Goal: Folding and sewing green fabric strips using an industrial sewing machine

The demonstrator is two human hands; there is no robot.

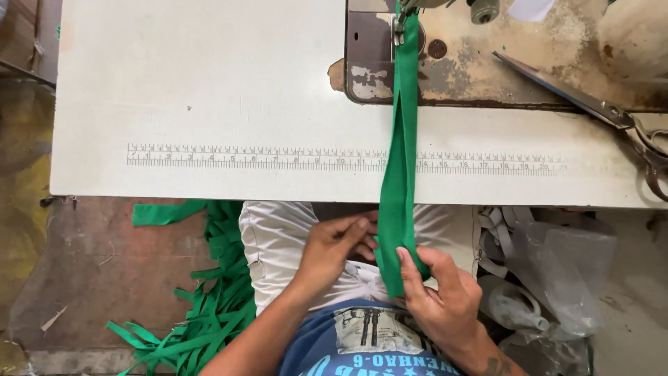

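I see both hands, left hand [334,247] and right hand [438,292], pinching the green fabric strip [402,139], which runs across the counter [209,83] to the presser foot [400,21]. Uneven tension risks a skewed fold.

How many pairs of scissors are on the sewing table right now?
1. The scissors lie at the table's right end, blades over the worn machine bed, handles partly cut off by the picture's edge. Others may be out of view.
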